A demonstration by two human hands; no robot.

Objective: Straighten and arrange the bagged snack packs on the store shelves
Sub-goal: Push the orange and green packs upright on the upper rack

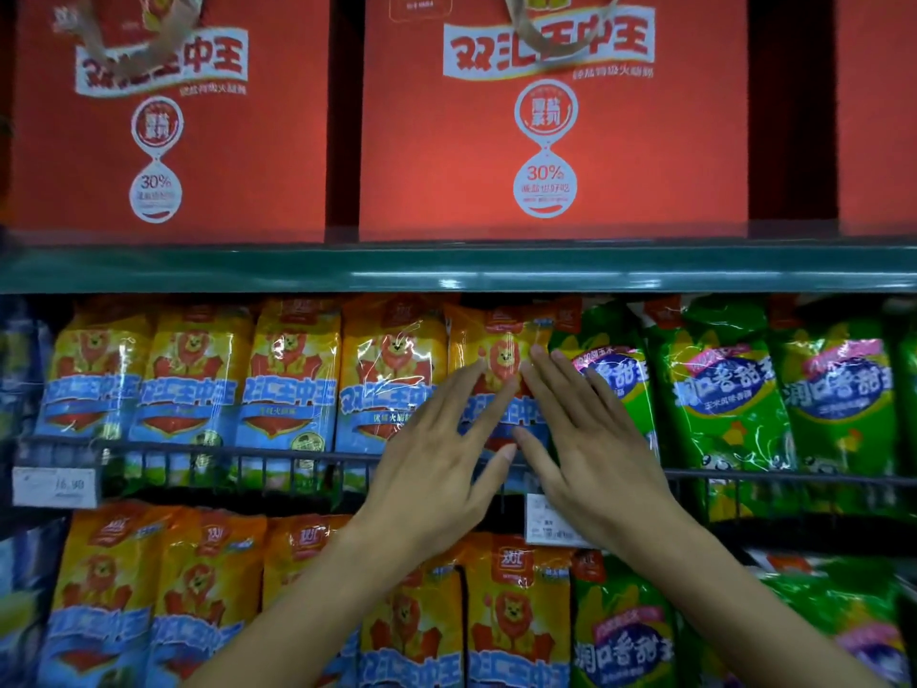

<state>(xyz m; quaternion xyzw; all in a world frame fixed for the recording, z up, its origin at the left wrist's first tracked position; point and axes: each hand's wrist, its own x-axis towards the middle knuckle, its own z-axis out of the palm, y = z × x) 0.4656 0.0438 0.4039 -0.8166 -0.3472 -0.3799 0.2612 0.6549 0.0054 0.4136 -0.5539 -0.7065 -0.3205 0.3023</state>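
A row of yellow-and-blue snack packs with a lion picture stands on the middle shelf, and green packs stand to their right. My left hand and my right hand lie flat, fingers spread, on the front of the rightmost yellow pack, which sits next to the green ones. Neither hand grips anything. The hands hide the lower half of that pack. A black wire rail holds the row in at the front.
Large red boxes stand on the green shelf above. More yellow packs and green packs fill the shelf below. White price tags hang on the wire rail. Dark blue packs sit at the far left.
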